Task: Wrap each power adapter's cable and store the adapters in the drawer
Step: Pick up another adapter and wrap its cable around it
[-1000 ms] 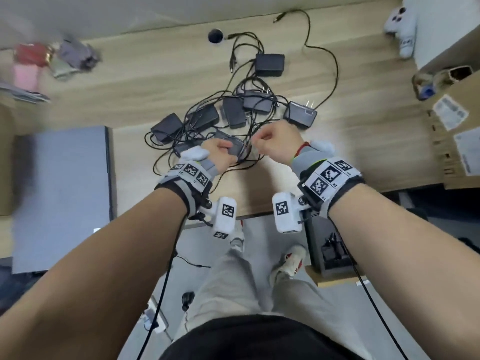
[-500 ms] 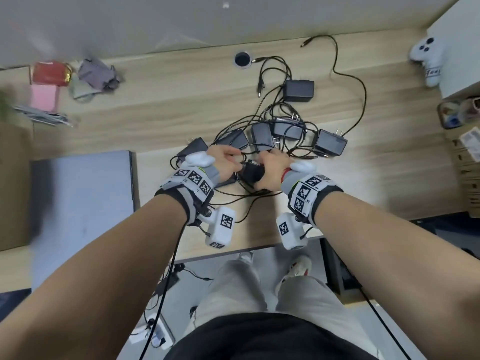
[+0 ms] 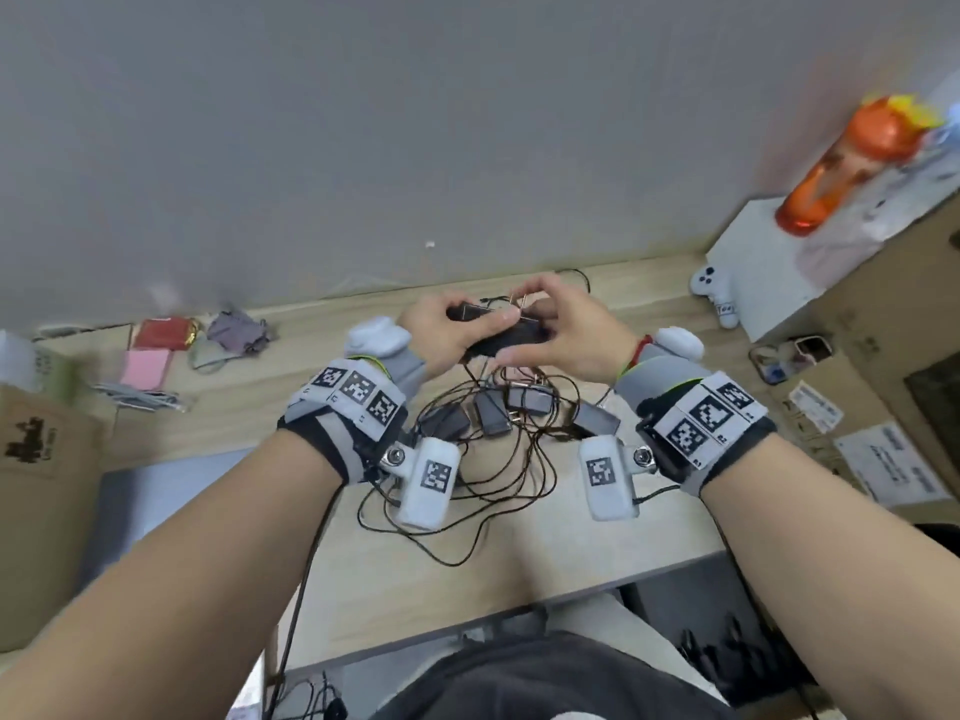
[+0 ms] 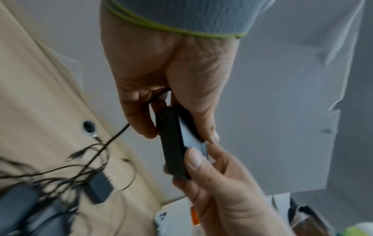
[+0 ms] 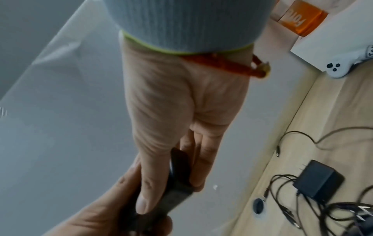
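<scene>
Both hands hold one black power adapter (image 3: 511,335) (image 4: 173,143) (image 5: 177,182) up above the desk. My left hand (image 3: 447,330) (image 4: 165,89) grips its near end between thumb and fingers. My right hand (image 3: 561,330) (image 5: 173,127) pinches the other end, where the metal prongs stick up. Its thin black cable (image 3: 485,371) (image 4: 115,135) trails down into the pile. Several more black adapters (image 3: 493,415) (image 5: 318,182) with tangled cables (image 3: 498,485) lie on the wooden desk (image 3: 519,558) below the hands. No drawer can be made out.
A white game controller (image 3: 719,296) and an orange bottle (image 3: 841,163) on a white box sit at the right, with cardboard boxes (image 3: 883,407) beyond. Red, pink and grey small items (image 3: 171,340) lie at the back left. A grey laptop (image 3: 145,511) lies at the left.
Both hands have lifted one adapter out of the pile and raised it above the desk, its cable trailing down. The head view has tilted up towards the wall.
</scene>
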### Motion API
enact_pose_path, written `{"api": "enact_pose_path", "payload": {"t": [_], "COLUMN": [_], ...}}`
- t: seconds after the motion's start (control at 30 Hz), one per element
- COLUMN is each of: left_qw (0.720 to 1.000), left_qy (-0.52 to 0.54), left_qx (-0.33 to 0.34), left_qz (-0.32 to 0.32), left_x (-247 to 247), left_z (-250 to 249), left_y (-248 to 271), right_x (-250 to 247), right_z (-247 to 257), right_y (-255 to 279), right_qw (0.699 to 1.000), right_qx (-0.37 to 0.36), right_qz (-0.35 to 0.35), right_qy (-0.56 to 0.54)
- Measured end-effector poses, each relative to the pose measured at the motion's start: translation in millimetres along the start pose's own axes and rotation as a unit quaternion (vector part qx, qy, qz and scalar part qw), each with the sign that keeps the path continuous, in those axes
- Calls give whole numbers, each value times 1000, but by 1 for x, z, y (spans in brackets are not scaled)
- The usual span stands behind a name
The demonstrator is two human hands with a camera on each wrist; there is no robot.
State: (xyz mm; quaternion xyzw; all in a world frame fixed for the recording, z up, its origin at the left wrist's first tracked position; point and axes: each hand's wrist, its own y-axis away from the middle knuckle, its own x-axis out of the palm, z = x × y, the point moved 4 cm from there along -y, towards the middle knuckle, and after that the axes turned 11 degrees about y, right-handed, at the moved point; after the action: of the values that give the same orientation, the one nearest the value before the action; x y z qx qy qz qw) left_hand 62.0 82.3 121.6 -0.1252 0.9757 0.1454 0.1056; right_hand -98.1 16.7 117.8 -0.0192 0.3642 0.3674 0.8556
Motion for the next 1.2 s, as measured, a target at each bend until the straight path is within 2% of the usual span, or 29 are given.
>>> {"api": "enact_pose_path", "payload": {"t": [0.07, 0.17, 0.27, 0.4, 0.5, 0.67, 0.9, 1.03, 1.2], "left_qw": [997, 993, 990, 986, 984, 989, 979, 981, 983], "left_qy": [69, 109, 125, 71, 25, 88, 193, 184, 177], "left_qx": [18, 35, 65, 131, 144, 98, 54, 57, 47], "left_qz": [-23, -34, -26, -82, -106, -69, -35, -21, 10], "left_x": [-8, -15, -18, -36, -57, -74, -72, -77, -80], "left_z": [-35, -75, -109, -136, -133, -123, -123, -115, -111], "left_y": [0, 3, 11, 23, 25, 37, 44, 46, 48], "right_x": [-16, -17, -12, -22, -47, -85, -68, -67, -63], "right_z": [15, 36, 63, 98, 111, 108, 114, 116, 128], "right_y": [3, 8, 10, 18, 24, 25, 20, 21, 24], "right_qw": [1000, 998, 997, 993, 993, 989, 986, 988, 988], "right_qx": [-14, -28, -65, -103, -117, -114, -142, -121, -120], "right_qz": [-21, 29, 50, 54, 0, -90, -69, -100, -90], "right_qy": [-18, -41, 9, -5, 0, 17, 43, 0, -42]}}
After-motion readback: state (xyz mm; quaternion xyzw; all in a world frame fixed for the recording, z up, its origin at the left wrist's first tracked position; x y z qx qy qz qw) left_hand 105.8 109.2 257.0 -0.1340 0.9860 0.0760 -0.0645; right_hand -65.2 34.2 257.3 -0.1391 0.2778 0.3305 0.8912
